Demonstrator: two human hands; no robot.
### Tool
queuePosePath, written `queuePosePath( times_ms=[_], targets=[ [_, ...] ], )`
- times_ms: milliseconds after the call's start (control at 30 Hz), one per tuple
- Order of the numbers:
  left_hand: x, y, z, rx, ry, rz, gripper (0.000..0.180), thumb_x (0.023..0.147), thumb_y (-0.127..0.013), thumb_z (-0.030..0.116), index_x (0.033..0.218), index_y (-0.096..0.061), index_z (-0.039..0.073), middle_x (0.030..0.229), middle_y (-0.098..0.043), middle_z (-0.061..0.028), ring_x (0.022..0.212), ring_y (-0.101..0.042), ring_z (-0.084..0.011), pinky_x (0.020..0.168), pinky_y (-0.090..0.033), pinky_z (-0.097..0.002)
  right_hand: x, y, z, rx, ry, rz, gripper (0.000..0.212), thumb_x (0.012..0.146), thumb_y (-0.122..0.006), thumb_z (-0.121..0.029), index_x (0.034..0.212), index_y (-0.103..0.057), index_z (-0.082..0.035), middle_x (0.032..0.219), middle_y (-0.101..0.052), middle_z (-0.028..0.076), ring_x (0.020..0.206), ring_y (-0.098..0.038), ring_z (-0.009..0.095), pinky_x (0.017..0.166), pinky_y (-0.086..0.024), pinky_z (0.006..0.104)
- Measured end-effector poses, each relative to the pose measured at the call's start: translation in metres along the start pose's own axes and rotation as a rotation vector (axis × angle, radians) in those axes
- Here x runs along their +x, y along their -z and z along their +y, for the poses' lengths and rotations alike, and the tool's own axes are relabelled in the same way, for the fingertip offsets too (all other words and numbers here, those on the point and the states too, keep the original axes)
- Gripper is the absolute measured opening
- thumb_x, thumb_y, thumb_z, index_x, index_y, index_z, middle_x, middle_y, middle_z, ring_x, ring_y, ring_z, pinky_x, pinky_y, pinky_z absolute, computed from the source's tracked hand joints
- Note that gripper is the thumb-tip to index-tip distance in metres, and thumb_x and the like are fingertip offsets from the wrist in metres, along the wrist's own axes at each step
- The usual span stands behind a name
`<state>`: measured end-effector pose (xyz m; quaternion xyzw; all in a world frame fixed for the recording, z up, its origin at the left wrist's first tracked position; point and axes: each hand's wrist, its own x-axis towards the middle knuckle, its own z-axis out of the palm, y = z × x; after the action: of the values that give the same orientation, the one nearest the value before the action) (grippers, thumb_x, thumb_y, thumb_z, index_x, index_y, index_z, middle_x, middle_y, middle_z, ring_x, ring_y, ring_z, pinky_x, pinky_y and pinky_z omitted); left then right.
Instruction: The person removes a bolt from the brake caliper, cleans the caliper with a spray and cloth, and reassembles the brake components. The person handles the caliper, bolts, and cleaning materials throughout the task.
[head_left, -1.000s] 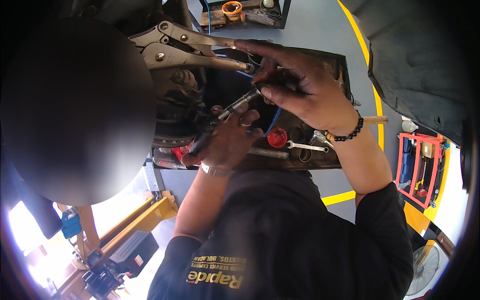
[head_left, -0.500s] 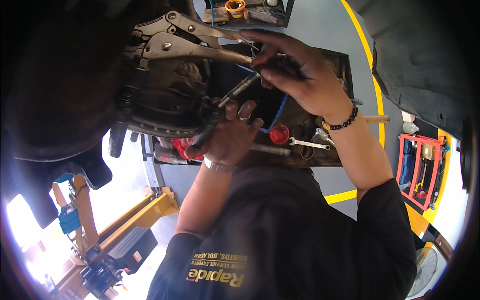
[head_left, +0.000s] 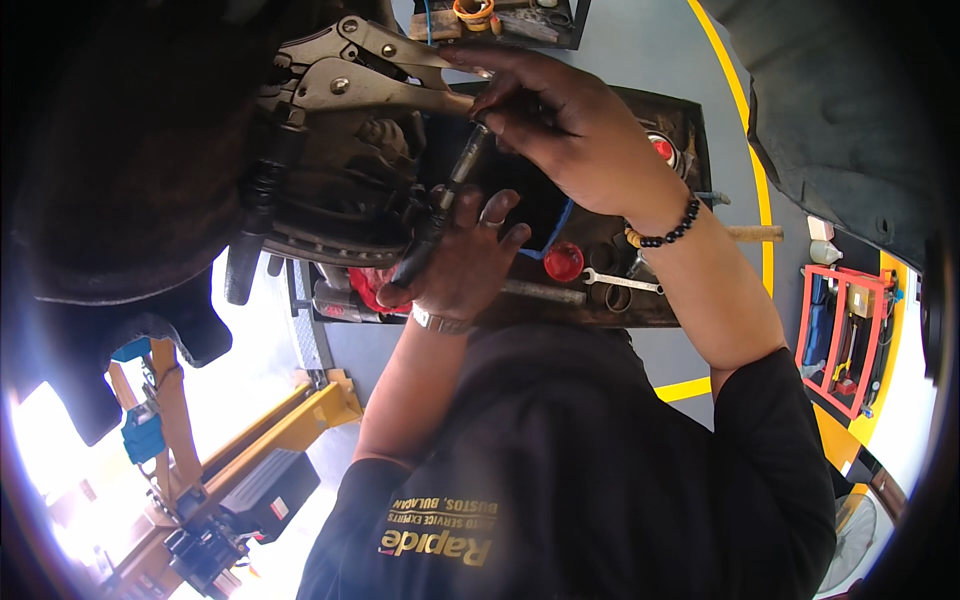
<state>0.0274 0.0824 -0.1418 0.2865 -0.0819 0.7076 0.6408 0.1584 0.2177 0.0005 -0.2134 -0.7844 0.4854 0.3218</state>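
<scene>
Large locking pliers (head_left: 375, 88) are clamped at the dark wheel assembly, their handles pointing right. My right hand (head_left: 545, 120) is closed at the handle ends, its index finger laid along the upper handle. Its thumb meets the top of a greasy metal rod (head_left: 464, 160), whose lower part is dark and thicker. My left hand (head_left: 460, 255) is around that lower part, thumb in front, with some fingers loosely raised; a ring and a wrist watch show. Beside the rod sits a brake disc (head_left: 335, 248). Shadow hides the pliers' jaws and the joint behind the rod.
Below is a dark tool tray (head_left: 640, 312) holding a combination wrench (head_left: 622, 282), a red round cap (head_left: 563, 262) and other parts. A second tray (head_left: 555, 35) stands beyond. A red tool rack (head_left: 845, 340) is at right, a yellow lift beam (head_left: 300, 425) at lower left.
My right hand has shifted left and slightly up along the pliers' handles. The rod stands a little steeper. My left hand stays around its lower part.
</scene>
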Motion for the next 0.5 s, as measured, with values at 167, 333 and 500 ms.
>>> queuePosePath(
  times_ms=[167,333,500],
  targets=[
    [0.003,-0.009,0.0,0.005,0.016,0.13,0.127,0.051,-0.089,0.075,0.157,-0.036,0.029,0.161,-0.037,-0.0099,0.149,-0.032,-0.0341,0.117,-0.036,-0.0513,-0.009,-0.016,-0.005,0.07,-0.201,0.066,0.052,0.094,-0.065,-0.001,0.144,-0.06,-0.017,0.093,-0.067,0.003,0.082,-0.061,0.007,0.081,-0.053,0.0262],
    [0.008,-0.025,0.005,0.147,0.064,0.305,0.134,0.05,-0.088,0.076,0.16,-0.029,0.027,0.163,-0.033,-0.0112,0.151,-0.03,-0.0342,0.121,-0.033,-0.0502,-0.009,-0.039,-0.004,-0.228,0.118,0.362,0.048,0.094,-0.065,-0.003,0.14,-0.061,-0.015,0.106,-0.072,0.015,0.088,-0.071,0.028,0.078,-0.058,0.0369],
    [0.01,-0.028,0.007,0.177,0.055,0.308,0.134,0.054,-0.085,0.078,0.161,-0.029,0.022,0.163,-0.031,-0.0129,0.15,-0.031,-0.034,0.122,-0.03,-0.0507,-0.011,-0.055,-0.001,-0.333,0.195,0.471,0.052,0.091,-0.064,0.0,0.141,-0.059,-0.013,0.105,-0.069,0.018,0.09,-0.068,0.038,0.077,-0.057,0.0429]
  ],
)
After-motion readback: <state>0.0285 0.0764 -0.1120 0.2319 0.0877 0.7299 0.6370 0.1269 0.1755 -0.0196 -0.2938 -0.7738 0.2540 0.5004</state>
